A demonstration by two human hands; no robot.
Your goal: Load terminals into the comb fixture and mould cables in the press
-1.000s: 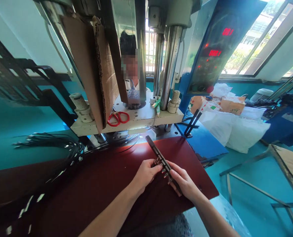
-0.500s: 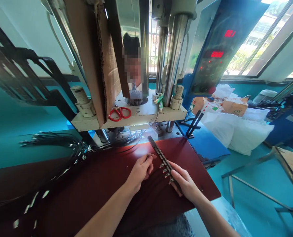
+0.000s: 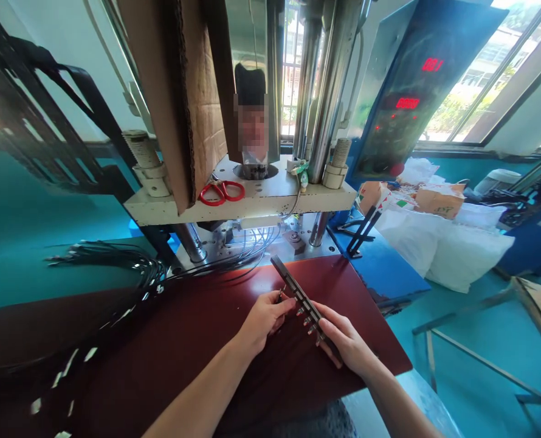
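Connectors (image 3: 307, 317) in black fixture bar (image 3: 298, 296), both hands' fingers (image 3: 285, 303) alongside.

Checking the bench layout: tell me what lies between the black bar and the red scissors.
Head view: black cables lie between black bar and red scissors.

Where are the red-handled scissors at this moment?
In the head view, the red-handled scissors lie on the press's white plate, left of centre, beside the cardboard sheet.
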